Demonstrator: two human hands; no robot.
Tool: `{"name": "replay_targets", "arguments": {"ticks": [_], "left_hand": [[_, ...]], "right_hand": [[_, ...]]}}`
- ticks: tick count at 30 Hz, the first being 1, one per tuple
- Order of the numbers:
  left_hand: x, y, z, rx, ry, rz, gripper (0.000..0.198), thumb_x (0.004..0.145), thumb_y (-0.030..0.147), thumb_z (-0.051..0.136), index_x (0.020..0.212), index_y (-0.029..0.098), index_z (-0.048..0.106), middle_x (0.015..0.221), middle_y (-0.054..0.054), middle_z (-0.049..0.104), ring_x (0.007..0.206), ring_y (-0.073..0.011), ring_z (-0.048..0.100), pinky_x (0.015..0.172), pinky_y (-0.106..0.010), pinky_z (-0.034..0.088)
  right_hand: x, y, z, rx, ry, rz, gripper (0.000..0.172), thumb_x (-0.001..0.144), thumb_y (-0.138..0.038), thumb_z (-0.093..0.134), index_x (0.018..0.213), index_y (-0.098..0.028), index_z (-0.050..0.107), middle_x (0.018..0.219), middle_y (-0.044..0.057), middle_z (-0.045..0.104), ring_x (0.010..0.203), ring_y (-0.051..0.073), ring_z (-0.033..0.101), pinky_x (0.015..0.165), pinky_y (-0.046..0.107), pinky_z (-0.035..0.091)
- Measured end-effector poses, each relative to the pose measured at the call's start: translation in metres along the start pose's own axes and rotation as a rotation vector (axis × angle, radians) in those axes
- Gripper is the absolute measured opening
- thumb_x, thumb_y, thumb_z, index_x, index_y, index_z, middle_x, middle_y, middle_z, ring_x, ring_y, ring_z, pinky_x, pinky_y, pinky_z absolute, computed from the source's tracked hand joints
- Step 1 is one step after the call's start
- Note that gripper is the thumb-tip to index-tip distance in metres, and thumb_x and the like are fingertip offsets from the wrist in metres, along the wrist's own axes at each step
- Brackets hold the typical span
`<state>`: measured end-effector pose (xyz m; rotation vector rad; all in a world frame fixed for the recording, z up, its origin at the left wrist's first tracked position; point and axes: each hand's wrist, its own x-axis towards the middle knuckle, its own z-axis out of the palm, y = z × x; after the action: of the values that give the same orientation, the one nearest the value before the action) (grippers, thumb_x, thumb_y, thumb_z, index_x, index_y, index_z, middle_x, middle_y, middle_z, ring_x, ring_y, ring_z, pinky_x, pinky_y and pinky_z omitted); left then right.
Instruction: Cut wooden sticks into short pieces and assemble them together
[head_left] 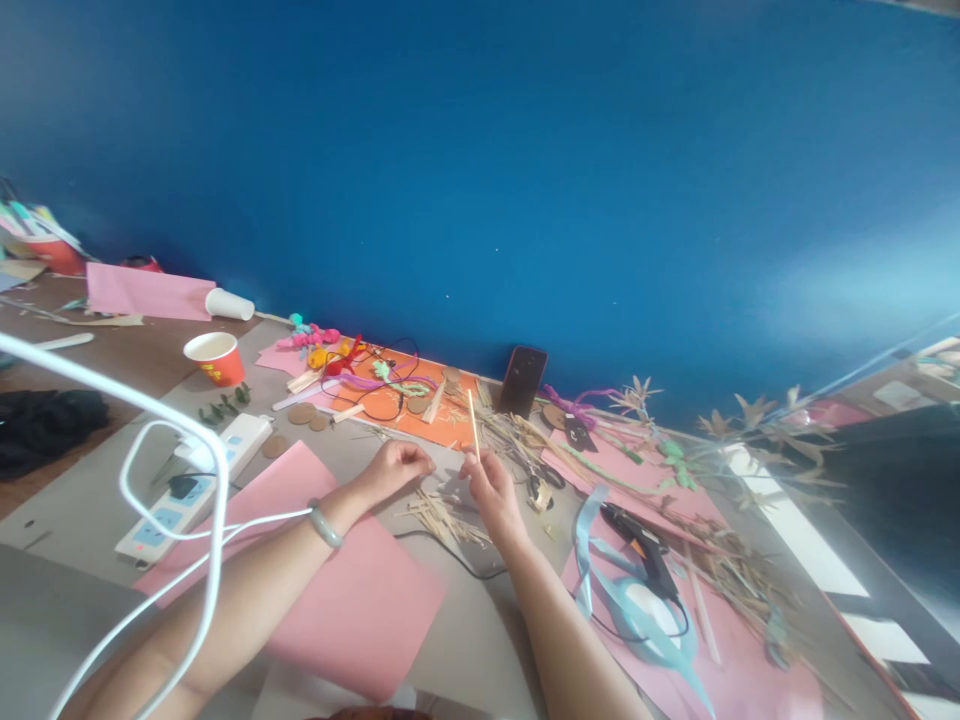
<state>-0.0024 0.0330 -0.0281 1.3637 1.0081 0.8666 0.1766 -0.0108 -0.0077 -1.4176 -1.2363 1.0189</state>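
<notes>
My right hand [491, 490] is closed around a thin pale wooden stick [474, 422], which points up from between the fingers. To its left, my left hand [397, 470] has its fingertips pinched together; whatever is between them, if anything, is too small to see. A pale green bangle [325, 527] circles the left wrist. Below and between the hands lies a loose pile of short straw-like sticks [446, 517]. Scissors [541, 480] rest just right of my right hand, partly among dry stalks.
A pink sheet [360, 590] lies under my left forearm. A power strip [169, 520], white cable [221, 500] and paper cup [216, 360] stand left. Right are a glue gun [645, 550], blue ribbon roll [652, 620] and dried plants [739, 570]. A phone [523, 380] leans against the blue wall.
</notes>
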Motion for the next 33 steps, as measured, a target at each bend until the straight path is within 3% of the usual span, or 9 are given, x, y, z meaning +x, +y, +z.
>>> {"name": "replay_targets", "arguments": {"ticks": [4, 11, 17, 22, 33], "left_hand": [[0.001, 0.002, -0.002, -0.064, 0.064, 0.004, 0.020, 0.069, 0.031, 0.064, 0.066, 0.012, 0.065, 0.060, 0.000, 0.062, 0.057, -0.0102, 0.053, 0.059, -0.022, 0.040], [-0.001, 0.004, -0.002, -0.033, 0.050, 0.054, 0.020, 0.071, 0.032, 0.063, 0.067, 0.012, 0.065, 0.061, -0.001, 0.062, 0.061, -0.0121, 0.055, 0.063, -0.024, 0.042], [-0.003, 0.006, 0.000, 0.019, 0.002, 0.070, 0.022, 0.072, 0.034, 0.063, 0.069, 0.012, 0.065, 0.059, -0.001, 0.059, 0.057, -0.0110, 0.051, 0.058, -0.022, 0.040], [-0.004, 0.007, 0.002, 0.008, -0.050, 0.116, 0.019, 0.072, 0.030, 0.063, 0.069, 0.011, 0.065, 0.061, -0.001, 0.060, 0.059, -0.0109, 0.052, 0.059, -0.022, 0.041], [-0.004, -0.001, 0.003, 0.005, -0.062, 0.054, 0.026, 0.071, 0.035, 0.065, 0.076, 0.009, 0.069, 0.062, -0.003, 0.063, 0.058, -0.0119, 0.054, 0.055, -0.021, 0.041]], "right_hand": [[0.003, 0.005, -0.002, -0.001, -0.015, -0.034, 0.034, 0.084, -0.052, 0.046, 0.087, -0.018, 0.052, 0.064, -0.002, 0.052, 0.046, 0.008, 0.036, 0.043, 0.021, 0.031], [0.000, 0.000, 0.000, -0.082, -0.086, 0.000, 0.036, 0.077, -0.053, 0.055, 0.073, -0.018, 0.059, 0.049, -0.004, 0.045, 0.042, 0.009, 0.036, 0.042, 0.022, 0.028], [-0.004, -0.007, 0.001, -0.029, -0.158, 0.027, 0.035, 0.076, -0.051, 0.058, 0.075, -0.016, 0.063, 0.048, -0.005, 0.046, 0.041, 0.008, 0.037, 0.043, 0.022, 0.029], [-0.004, -0.004, 0.003, 0.060, -0.204, 0.065, 0.038, 0.074, -0.048, 0.061, 0.094, -0.016, 0.062, 0.052, -0.005, 0.049, 0.040, 0.007, 0.036, 0.040, 0.020, 0.027], [-0.007, -0.003, 0.007, 0.072, -0.262, 0.107, 0.036, 0.073, -0.045, 0.062, 0.096, -0.017, 0.060, 0.056, -0.004, 0.055, 0.037, 0.004, 0.033, 0.036, 0.018, 0.025]]}}
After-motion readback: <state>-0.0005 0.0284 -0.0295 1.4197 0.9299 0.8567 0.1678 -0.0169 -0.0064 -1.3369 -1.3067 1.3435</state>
